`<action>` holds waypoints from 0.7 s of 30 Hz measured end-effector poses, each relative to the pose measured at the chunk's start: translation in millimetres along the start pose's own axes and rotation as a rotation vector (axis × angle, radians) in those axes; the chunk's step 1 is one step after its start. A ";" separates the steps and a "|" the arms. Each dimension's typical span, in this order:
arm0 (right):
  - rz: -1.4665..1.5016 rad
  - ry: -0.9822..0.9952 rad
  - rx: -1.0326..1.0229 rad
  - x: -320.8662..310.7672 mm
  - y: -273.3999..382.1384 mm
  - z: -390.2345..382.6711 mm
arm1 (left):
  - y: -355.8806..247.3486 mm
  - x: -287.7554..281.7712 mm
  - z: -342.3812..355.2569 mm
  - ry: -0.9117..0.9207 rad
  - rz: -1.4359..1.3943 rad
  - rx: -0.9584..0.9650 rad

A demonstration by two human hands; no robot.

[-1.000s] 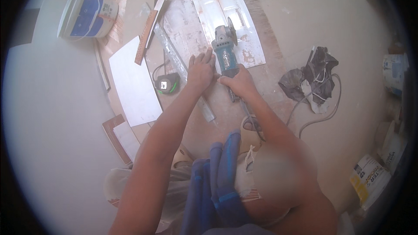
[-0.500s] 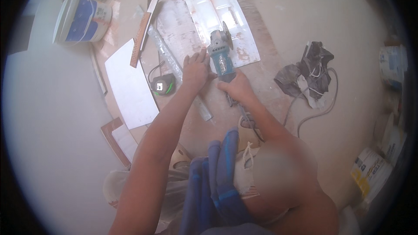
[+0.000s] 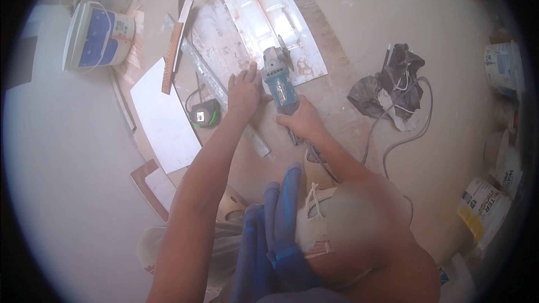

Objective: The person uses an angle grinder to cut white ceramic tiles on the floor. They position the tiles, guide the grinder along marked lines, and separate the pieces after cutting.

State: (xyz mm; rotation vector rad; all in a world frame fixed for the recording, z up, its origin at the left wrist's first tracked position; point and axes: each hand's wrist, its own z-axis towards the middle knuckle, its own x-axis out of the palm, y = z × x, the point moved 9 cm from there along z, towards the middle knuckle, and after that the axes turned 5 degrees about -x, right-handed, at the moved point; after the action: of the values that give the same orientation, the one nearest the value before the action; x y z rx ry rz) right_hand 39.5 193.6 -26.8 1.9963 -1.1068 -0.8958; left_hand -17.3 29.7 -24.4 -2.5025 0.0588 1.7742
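Note:
My right hand is closed around the rear body of a teal angle grinder. Its grey head and cutting disc overlap the near edge of a glossy white tile with brown smears. Just left of the tool, my left hand has its fingers stretched out and apart, holding nothing visible. Its thumb side is close to the grinder, and whether they touch I cannot tell. Beneath and beside that hand runs a long metal strip. A black and green tape measure lies to its left.
Left of the tape measure lies a white cut tile piece, with a brown perforated strip by its top. A white and blue bucket stands far left. On the right are a crumpled dark bag, a looping cable and several tubs.
The whole view has shifted and turned slightly, so most things appear a little farther left. Both hands keep the same poses, and the grinder stays in my right hand at the tile's near edge.

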 end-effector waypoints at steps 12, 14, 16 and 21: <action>-0.035 -0.089 -0.014 -0.3 -14.2 -13.6 | -2.5 -4.9 -1.3 0.011 0.004 -0.014; -0.025 -0.022 0.036 1.7 -14.3 -15.0 | -2.2 -4.6 -1.1 0.013 0.007 -0.016; -0.023 -0.033 0.032 0.8 -14.5 -16.5 | -2.9 -4.7 0.0 0.014 0.008 -0.010; 0.008 -0.138 -0.065 -2.0 -7.1 -17.1 | -4.3 -6.8 -1.2 0.001 0.003 0.001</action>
State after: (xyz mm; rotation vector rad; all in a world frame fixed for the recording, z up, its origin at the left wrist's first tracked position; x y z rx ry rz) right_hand 55.6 202.2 -23.0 1.8997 -1.1458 -1.0651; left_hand -18.1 33.8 -17.4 -2.5033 0.0635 1.7739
